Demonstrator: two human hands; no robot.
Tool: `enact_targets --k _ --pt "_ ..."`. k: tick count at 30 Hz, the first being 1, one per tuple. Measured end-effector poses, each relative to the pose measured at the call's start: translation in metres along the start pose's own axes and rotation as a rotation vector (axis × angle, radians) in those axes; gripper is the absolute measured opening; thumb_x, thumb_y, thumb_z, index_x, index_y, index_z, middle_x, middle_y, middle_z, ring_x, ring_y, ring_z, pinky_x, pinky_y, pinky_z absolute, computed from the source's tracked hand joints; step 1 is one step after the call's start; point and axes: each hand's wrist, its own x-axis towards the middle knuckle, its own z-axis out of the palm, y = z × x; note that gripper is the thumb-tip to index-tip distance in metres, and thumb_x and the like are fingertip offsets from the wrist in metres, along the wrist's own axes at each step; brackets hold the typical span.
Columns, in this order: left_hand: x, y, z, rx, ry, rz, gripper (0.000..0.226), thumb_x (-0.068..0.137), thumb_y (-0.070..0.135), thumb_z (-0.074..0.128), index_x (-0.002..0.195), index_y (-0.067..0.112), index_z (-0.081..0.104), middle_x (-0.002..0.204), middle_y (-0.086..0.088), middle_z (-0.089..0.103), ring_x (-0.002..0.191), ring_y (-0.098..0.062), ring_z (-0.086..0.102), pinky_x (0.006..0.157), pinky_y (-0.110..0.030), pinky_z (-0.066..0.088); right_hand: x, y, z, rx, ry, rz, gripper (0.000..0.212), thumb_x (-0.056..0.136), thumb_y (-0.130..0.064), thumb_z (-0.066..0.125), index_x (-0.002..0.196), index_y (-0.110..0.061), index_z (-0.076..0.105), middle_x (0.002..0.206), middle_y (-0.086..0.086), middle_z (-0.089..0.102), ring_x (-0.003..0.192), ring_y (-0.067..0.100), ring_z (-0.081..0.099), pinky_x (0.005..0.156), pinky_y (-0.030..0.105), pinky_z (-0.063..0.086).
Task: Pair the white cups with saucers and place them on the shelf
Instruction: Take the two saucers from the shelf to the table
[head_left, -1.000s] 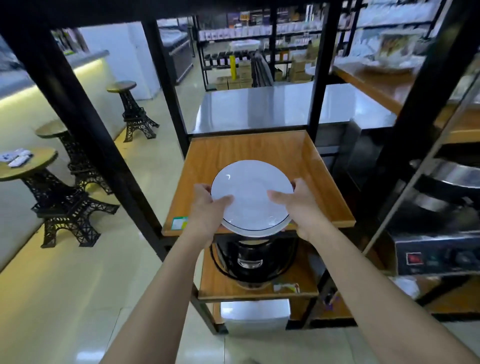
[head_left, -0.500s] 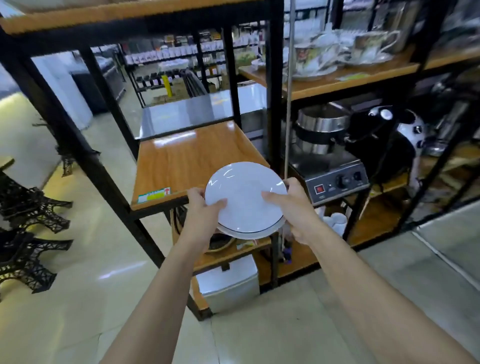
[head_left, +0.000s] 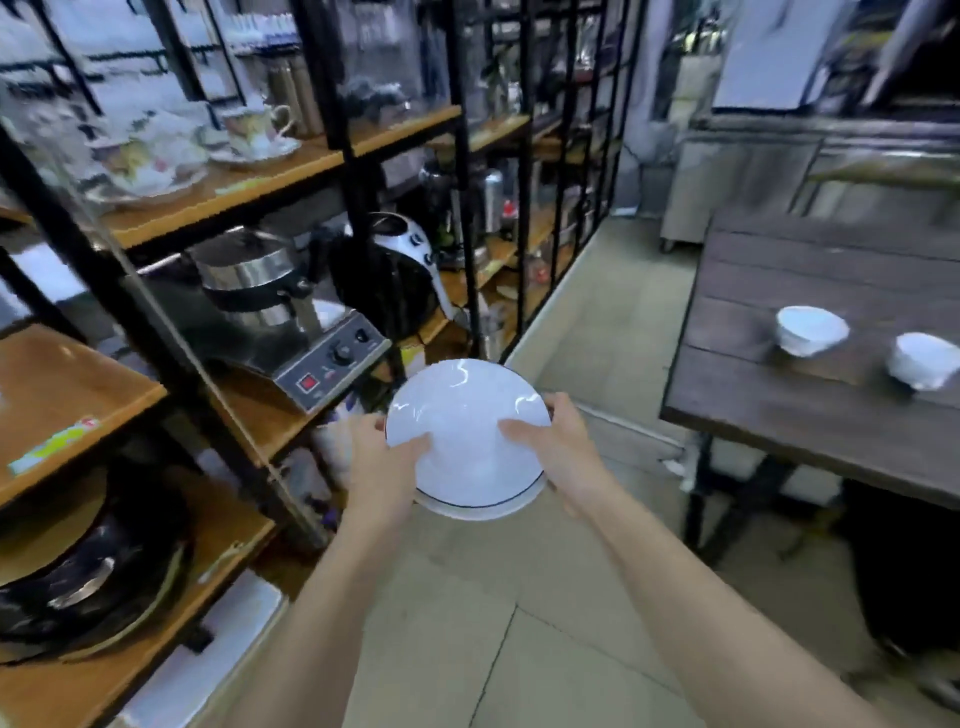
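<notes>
I hold a stack of white saucers (head_left: 465, 426) with a thin dark rim in front of me, over the floor. My left hand (head_left: 379, 457) grips its left edge and my right hand (head_left: 558, 447) grips its right edge, thumbs on top. Two white cups stand on the dark wooden table (head_left: 810, 415) at the right: one cup (head_left: 810, 330) nearer the middle, the other cup (head_left: 922, 361) at the frame's edge. The wooden shelf (head_left: 57, 379) in the black metal rack is at the far left, away from my hands.
The rack on the left holds a steel appliance with a red switch (head_left: 291, 322), a black and white appliance (head_left: 395, 270), a black pot (head_left: 88, 566) low down and patterned cups on saucers (head_left: 254, 132) higher up. Tiled floor runs between rack and table.
The view has swung to the right: the wooden shelf slid off to the left and the dark table with two cups came into sight. Both hands keep the saucers held.
</notes>
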Motion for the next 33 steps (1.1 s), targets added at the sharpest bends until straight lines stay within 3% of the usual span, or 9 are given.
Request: enact_targets --k 3,6,10,12,17,21,26,30,33 --pt "-0.007 0.005 0.063 0.007 -0.149 0.009 0.026 0.081 -0.003 0.060 0.104 0.001 0.048 0.097 -0.009 0.058 0.087 -0.027 0.056 0.076 -0.042 0.048 -0.006 -0.003 -0.063 0.030 0.148 0.000 0.033 0.080 -0.005 0.067 0.103 -0.012 0.043 0.097 0.001 0.058 0.082 0.015 0.057 0.062 0.024 0.045" --pt "-0.017 0.009 0.129 -0.006 -0.256 -0.022 0.031 0.083 0.003 0.060 0.106 0.011 0.041 0.095 0.000 0.053 0.082 -0.014 0.054 0.071 -0.037 0.048 -0.010 -0.005 -0.128 0.024 0.275 -0.002 0.033 0.079 -0.007 0.067 0.103 -0.012 0.044 0.092 -0.003 0.057 0.085 0.017 0.056 0.070 0.028 0.047" --pt "-0.034 0.015 0.220 -0.008 -0.379 -0.001 0.028 0.082 -0.005 0.058 0.076 0.019 0.044 0.075 0.003 0.055 0.064 -0.009 0.053 0.048 -0.023 0.047 -0.009 -0.004 -0.215 0.040 0.397 0.005 0.030 0.079 -0.008 0.066 0.101 -0.014 0.047 0.100 0.001 0.059 0.095 0.024 0.059 0.084 0.041 0.051" --pt "-0.040 0.018 0.261 -0.030 -0.429 -0.028 0.031 0.081 -0.008 0.057 0.073 0.019 0.045 0.067 0.005 0.059 0.063 -0.011 0.054 0.050 -0.023 0.045 -0.005 -0.004 -0.256 0.045 0.440 -0.002 0.022 0.080 -0.007 0.063 0.091 -0.018 0.048 0.093 -0.002 0.058 0.086 0.018 0.058 0.073 0.035 0.050" --pt "-0.042 0.011 0.348 0.004 -0.537 -0.136 0.031 0.083 0.003 0.059 0.106 0.012 0.041 0.102 -0.005 0.058 0.080 -0.016 0.059 0.051 -0.027 0.045 0.003 0.005 -0.340 0.038 0.532 -0.008 0.016 0.080 -0.004 0.058 0.089 -0.015 0.050 0.090 -0.001 0.057 0.079 0.015 0.054 0.065 0.028 0.042" --pt "-0.041 0.008 0.400 0.041 -0.572 -0.151 0.029 0.083 0.007 0.061 0.098 0.019 0.040 0.103 -0.005 0.057 0.082 -0.019 0.059 0.040 -0.025 0.046 0.012 0.009 -0.388 -0.013 0.602 -0.014 0.017 0.078 -0.004 0.057 0.095 -0.006 0.056 0.093 0.007 0.061 0.082 0.022 0.055 0.070 0.032 0.044" --pt "-0.033 0.007 0.448 0.046 -0.599 -0.160 0.026 0.079 0.005 0.064 0.091 0.017 0.045 0.099 -0.009 0.060 0.076 -0.024 0.057 0.052 -0.029 0.045 0.031 0.013 -0.428 -0.044 0.651 -0.025 0.018 0.077 -0.004 0.055 0.092 -0.013 0.060 0.093 0.004 0.065 0.086 0.023 0.059 0.070 0.034 0.047" --pt "-0.016 0.001 0.486 0.025 -0.571 -0.231 0.024 0.076 0.000 0.065 0.089 0.014 0.051 0.105 -0.017 0.062 0.085 -0.034 0.060 0.060 -0.038 0.051 0.053 0.015 -0.458 -0.070 0.645 0.029 0.018 0.075 -0.007 0.057 0.087 -0.019 0.058 0.091 0.005 0.063 0.086 0.030 0.061 0.052 0.033 0.049" --pt "0.001 -0.010 0.517 0.056 -0.563 -0.261 0.024 0.076 0.001 0.066 0.091 0.013 0.052 0.105 -0.018 0.063 0.094 -0.037 0.061 0.066 -0.043 0.053 0.075 0.020 -0.478 -0.102 0.674 0.069 0.017 0.073 -0.007 0.058 0.084 -0.021 0.057 0.092 0.006 0.063 0.085 0.027 0.061 0.057 0.035 0.051"
